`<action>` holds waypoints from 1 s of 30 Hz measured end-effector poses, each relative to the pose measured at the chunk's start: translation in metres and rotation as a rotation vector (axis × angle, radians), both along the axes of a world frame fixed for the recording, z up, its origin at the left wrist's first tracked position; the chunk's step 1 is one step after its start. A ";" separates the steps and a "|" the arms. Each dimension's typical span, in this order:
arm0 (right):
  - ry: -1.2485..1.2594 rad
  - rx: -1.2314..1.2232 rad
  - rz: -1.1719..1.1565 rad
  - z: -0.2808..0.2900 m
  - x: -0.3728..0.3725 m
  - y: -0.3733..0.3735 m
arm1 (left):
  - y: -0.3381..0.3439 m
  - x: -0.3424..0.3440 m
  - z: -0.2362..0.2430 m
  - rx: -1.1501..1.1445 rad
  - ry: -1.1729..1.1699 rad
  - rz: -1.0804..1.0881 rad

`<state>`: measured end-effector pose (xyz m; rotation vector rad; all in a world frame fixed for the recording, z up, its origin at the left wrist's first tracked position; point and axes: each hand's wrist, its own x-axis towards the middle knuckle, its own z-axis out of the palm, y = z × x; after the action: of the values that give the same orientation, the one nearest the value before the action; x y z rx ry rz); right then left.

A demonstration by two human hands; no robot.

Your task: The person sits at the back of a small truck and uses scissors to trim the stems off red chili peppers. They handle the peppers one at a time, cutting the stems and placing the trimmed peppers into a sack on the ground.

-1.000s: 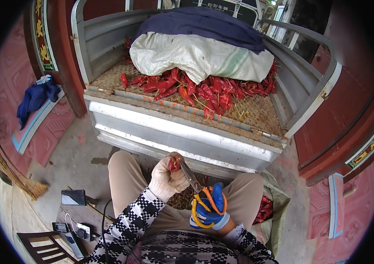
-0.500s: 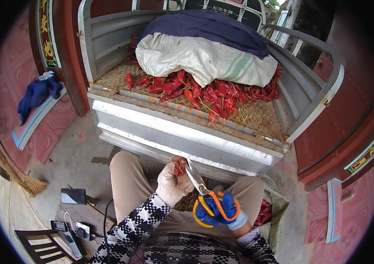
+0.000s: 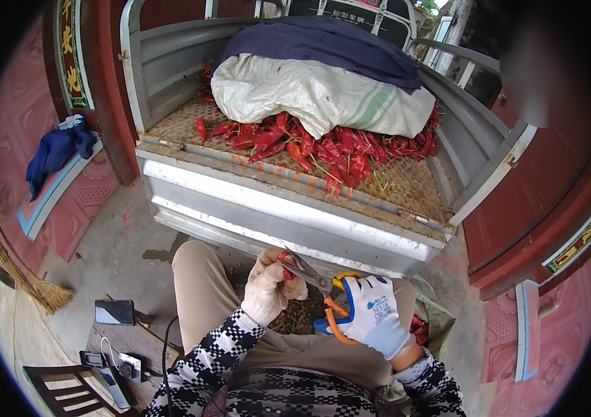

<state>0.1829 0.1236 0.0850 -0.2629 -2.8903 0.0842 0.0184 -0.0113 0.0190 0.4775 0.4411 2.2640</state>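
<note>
My left hand (image 3: pixel 265 295), in an off-white work glove, is closed on a dried red chili pepper (image 3: pixel 285 258) between thumb and fingers. In my right hand (image 3: pixel 377 314), gloved in white with a blue palm, is a pair of scissors (image 3: pixel 317 279) with yellow and orange handles. The blades are spread and point left, up against the pepper; whether they touch it I cannot tell. Both hands are held above my lap, and the back of the right glove faces up. Stem scraps (image 3: pixel 288 320) lie below, between my knees.
Ahead stands a metal truck bed (image 3: pixel 274 201) with a heap of red chilies (image 3: pixel 340 149) under a white woven sack (image 3: pixel 323 97) and dark blue cloth (image 3: pixel 323 43). A green-grey sack (image 3: pixel 441 316) is at my right knee. Left are a bench with a phone (image 3: pixel 115 312), a chair (image 3: pixel 66 393) and a broom (image 3: pixel 52 293).
My right hand has rolled over, so the back of its glove shows instead of the blue palm. The scissors have swung with it, their blades now pointing farther left and spread.
</note>
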 end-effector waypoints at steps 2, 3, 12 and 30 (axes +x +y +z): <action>-0.028 0.003 0.004 -0.001 -0.002 0.002 | -0.002 0.000 0.001 -0.023 0.035 -0.004; -0.041 0.006 0.007 0.000 -0.002 0.003 | -0.003 0.000 0.001 -0.035 0.053 -0.006; -0.265 0.036 0.003 0.009 -0.006 0.016 | -0.008 0.000 -0.007 -0.089 0.112 -0.011; -0.280 -0.460 -0.026 -0.017 0.003 0.010 | 0.001 0.003 -0.017 -0.047 -0.069 -0.151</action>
<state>0.1856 0.1335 0.0675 -0.4206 -3.1051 0.7696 0.0211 -0.0098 0.0025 0.3947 0.4084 2.1136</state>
